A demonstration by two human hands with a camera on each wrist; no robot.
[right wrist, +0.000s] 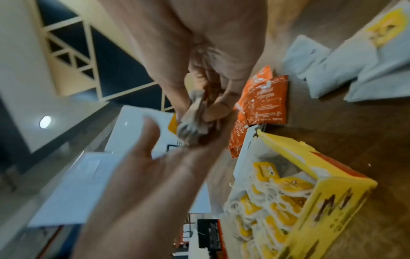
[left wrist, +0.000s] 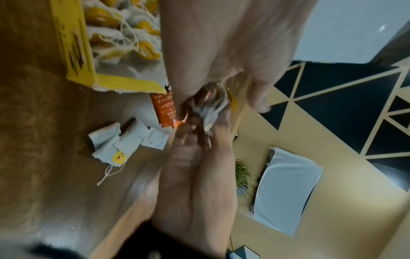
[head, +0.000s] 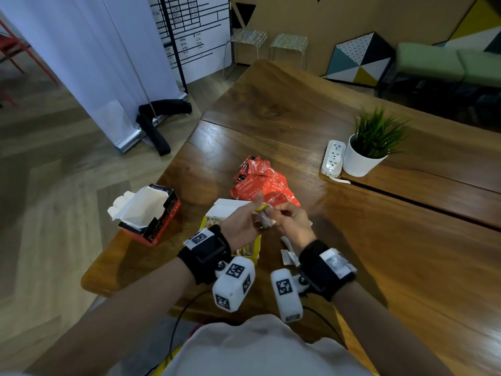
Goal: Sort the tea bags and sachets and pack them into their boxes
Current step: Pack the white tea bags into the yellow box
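Observation:
Both hands meet above the open yellow box [head: 256, 249], which is filled with yellow-tagged tea bags [right wrist: 277, 192]. My right hand [head: 283, 213] pinches a crumpled white tea bag [head: 265, 219] between thumb and fingers. My left hand [head: 253, 213] lies under the same tea bag [right wrist: 191, 126], its thumb held apart; a yellow tag [left wrist: 231, 103] hangs by the bag. A pile of red sachets [head: 260, 183] lies just beyond the hands. Several loose tea bags [head: 287, 255] lie on the table under my right wrist. The open red and black box [head: 151, 215] stands at the table's left edge.
A white pot with a green plant [head: 363, 156] and a white power strip [head: 333, 158] stand at the right, on the far side of a gap in the wooden table [head: 379, 253]. The yellow box's white flap [head: 230, 207] stands up behind my left hand.

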